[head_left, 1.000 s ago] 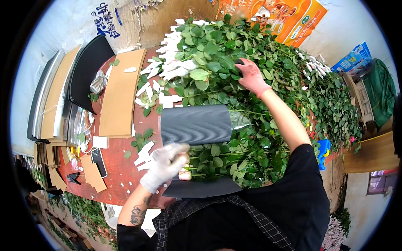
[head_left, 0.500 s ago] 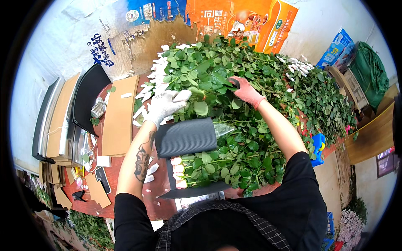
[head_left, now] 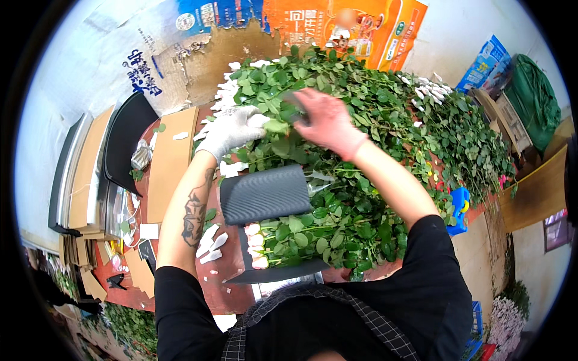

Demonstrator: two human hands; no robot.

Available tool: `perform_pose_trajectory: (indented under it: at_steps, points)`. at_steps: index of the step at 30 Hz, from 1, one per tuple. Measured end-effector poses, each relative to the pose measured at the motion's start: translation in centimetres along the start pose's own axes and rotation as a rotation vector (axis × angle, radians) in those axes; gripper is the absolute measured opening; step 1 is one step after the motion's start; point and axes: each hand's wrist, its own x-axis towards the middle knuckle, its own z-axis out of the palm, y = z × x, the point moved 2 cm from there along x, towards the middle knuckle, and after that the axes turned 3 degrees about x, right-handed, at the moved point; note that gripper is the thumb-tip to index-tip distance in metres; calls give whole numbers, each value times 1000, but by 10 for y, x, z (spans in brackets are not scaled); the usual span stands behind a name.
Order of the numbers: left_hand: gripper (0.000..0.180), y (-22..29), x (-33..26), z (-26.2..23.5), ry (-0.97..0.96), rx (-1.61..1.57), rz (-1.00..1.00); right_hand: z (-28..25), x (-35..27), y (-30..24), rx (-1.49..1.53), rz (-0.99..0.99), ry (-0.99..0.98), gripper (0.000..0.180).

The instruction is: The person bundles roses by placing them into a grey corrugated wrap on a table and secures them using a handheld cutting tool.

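My left hand (head_left: pixel 232 131), in a whitish work glove, is closed around the head end of a leafy rose (head_left: pixel 280 127); the bud is hidden by the glove. Close to its right, over the leaves, is my right hand (head_left: pixel 328 120) in a pink glove with a dark palm, its fingers smeared by motion. Below the hands, a dark grey ribbed sheet (head_left: pixel 265 195) lies folded over part of a row of roses. Pale pink rose heads (head_left: pixel 256 245) show at its lower left, their leafy stems (head_left: pixel 337 240) pointing right.
A large heap of leafy roses (head_left: pixel 361 84) with white-sleeved heads (head_left: pixel 227 93) covers the far table. Loose white sleeves (head_left: pixel 211 243) lie on the red tabletop (head_left: pixel 226 295). Cardboard (head_left: pixel 173 162) stands at left; a blue tape dispenser (head_left: pixel 459 210) sits at right.
My right hand has moved left and slightly up, from the stem side of the leaves toward my left hand. My left hand has shifted slightly left and up. More loose white sleeves show beside my left forearm.
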Motion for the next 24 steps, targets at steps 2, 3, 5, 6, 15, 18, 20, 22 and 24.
perform_pose_trajectory:
  at_steps: [2,3,5,6,15,18,20,22,24]
  points:
    - [55,8,3,-1,-5,-122,-15,19,9,-4,48,61,-85,39]
    - [55,8,5,-3,20,-191,42,24,15,-2,36,35,-108,47]
    - [55,6,3,-3,80,-192,95,34,20,3,38,17,-137,41]
    - [55,-1,-1,1,78,-187,92,37,22,2,46,-2,-173,36]
    - [74,-26,13,53,-106,-536,-17,67,-3,51,1921,258,-100,31]
    - [61,-8,17,51,-86,-406,-46,16,-17,52,459,-226,269,35]
    - [60,-24,14,47,-30,-107,32,-26,-13,44,126,-365,402,33]
    - [63,-43,14,47,-92,-50,-13,-59,-13,65,-2,-253,545,24]
    - [67,-62,19,54,-157,15,-194,-108,-14,111,253,173,699,22]
